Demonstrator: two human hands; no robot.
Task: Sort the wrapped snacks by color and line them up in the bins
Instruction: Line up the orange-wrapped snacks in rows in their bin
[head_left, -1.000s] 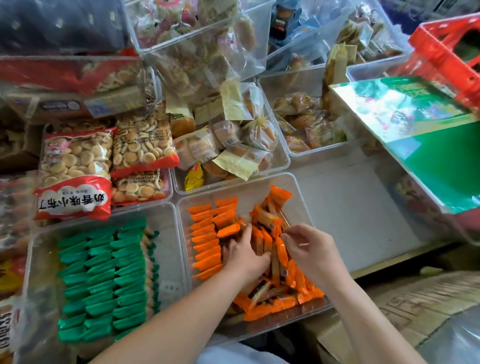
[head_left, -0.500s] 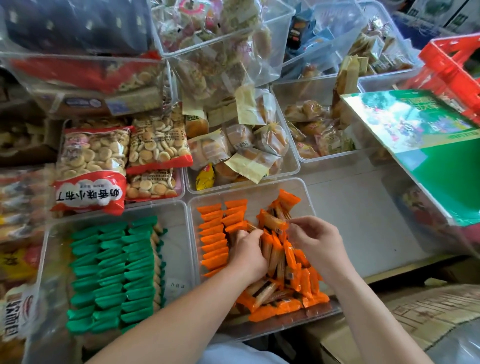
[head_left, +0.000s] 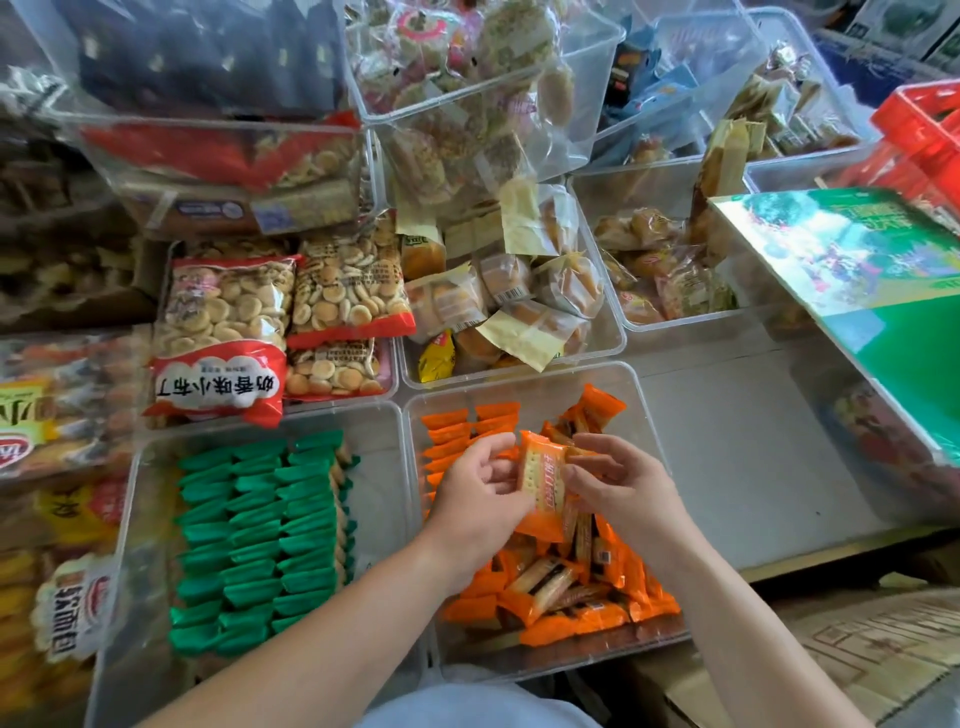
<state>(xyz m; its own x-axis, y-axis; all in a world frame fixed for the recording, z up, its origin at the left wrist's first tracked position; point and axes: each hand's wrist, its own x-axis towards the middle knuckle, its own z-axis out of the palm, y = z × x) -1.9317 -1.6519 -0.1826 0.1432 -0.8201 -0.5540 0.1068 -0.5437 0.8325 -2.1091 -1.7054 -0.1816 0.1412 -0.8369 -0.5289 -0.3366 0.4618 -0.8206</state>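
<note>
While it hung just above the loose orange snacks (head_left: 566, 592) in the right bin (head_left: 519, 387), one orange packet (head_left: 543, 480) was pinched at its sides by the left hand (head_left: 475, 501) and right hand (head_left: 626, 491), printed face up, its long axis running from far to near. Fingers hid its edges, and the print was too blurred to read. Green snacks (head_left: 260, 535) stood in rows in the left bin (head_left: 382, 467). Clear bins crowded a pale shelf (head_left: 727, 441).

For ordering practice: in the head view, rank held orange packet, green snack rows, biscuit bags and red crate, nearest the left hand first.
1. orange packet: touching left hand.
2. green snack rows: left bin.
3. biscuit bags: behind-left.
4. red crate: far right.
</note>
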